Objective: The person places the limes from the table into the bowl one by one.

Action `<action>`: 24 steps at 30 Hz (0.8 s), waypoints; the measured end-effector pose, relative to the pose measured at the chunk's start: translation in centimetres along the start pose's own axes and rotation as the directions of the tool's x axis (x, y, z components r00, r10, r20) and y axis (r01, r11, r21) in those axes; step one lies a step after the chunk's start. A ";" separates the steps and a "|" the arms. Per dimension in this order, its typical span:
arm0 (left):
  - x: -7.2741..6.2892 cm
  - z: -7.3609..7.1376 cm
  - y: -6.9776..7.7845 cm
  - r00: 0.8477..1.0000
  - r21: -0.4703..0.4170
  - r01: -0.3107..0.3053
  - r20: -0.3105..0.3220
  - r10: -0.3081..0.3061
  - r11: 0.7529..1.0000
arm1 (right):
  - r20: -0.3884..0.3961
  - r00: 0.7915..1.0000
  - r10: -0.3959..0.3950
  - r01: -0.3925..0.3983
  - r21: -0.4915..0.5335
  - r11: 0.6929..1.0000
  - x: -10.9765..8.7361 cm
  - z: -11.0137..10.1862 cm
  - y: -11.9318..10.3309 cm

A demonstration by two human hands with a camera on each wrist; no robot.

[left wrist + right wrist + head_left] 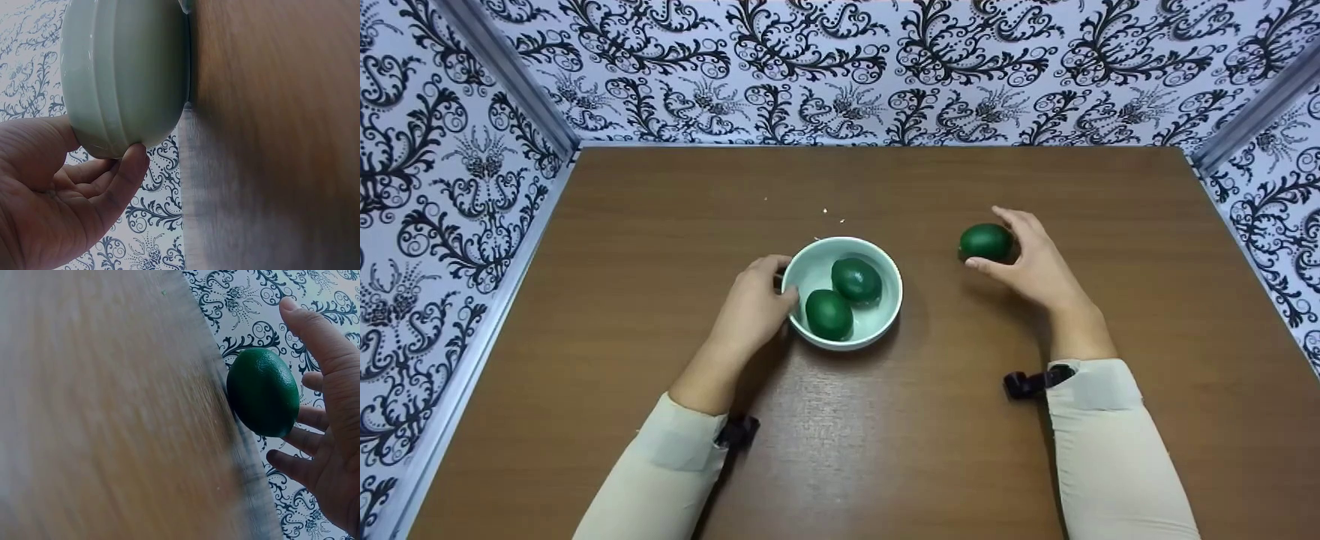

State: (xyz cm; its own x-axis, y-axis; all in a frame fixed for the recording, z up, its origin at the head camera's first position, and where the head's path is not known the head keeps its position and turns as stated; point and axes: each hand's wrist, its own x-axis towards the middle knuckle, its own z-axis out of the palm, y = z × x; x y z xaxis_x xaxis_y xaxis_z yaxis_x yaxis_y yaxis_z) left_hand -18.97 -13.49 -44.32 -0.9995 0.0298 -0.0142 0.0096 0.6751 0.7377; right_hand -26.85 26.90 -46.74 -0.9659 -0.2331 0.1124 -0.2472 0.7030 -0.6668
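Note:
A pale green bowl (808,274) stands upright on the table, holding two dark green limes, one farther back (856,280) and one nearer (829,315). My left hand (754,307) grips its left side, thumb at the rim and fingers against the outer wall; the left wrist view shows the bowl's wall (143,73) up close. To the right, a third lime (985,242) lies on the table. Around it, my right hand (1039,262) is spread with thumb and fingers apart. In the right wrist view a gap shows between the thumb and this lime (262,392); finger contact behind it is unclear.
The brown wooden table (930,450) is bordered by upright panels (840,75) with a black scroll pattern on white. Small pale crumbs (825,211) lie behind the bowl. A dark wrist camera (1024,385) sits at the right sleeve, another (739,433) at the left.

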 end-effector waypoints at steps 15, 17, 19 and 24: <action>-0.1 0.0 0.1 1.000 -0.008 -0.003 0.004 0.003 1.000 | 0.011 0.999 0.044 -0.045 0.039 0.998 0.0 0.3 0.5; -0.1 0.0 0.1 1.000 -0.011 -0.003 0.004 0.004 1.000 | 0.013 0.999 0.049 -0.050 0.043 0.998 0.0 0.3 0.6; -0.1 0.0 0.1 1.000 -0.009 -0.004 0.003 0.004 1.000 | 0.012 0.999 0.048 -0.048 0.043 0.998 0.1 0.3 0.6; -0.1 0.0 0.1 1.000 -0.005 -0.005 -0.002 0.005 1.000 | 0.014 0.999 0.037 -0.038 0.046 0.998 0.2 0.4 0.7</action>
State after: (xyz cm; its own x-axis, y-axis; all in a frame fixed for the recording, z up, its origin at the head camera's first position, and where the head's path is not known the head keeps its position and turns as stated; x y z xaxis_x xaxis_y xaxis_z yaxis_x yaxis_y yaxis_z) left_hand -18.90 -13.42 -44.22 -0.9995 0.0318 -0.0092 0.0145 0.6711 0.7413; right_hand -27.18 27.11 -47.48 -0.9733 -0.2162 0.0768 -0.2066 0.6799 -0.7036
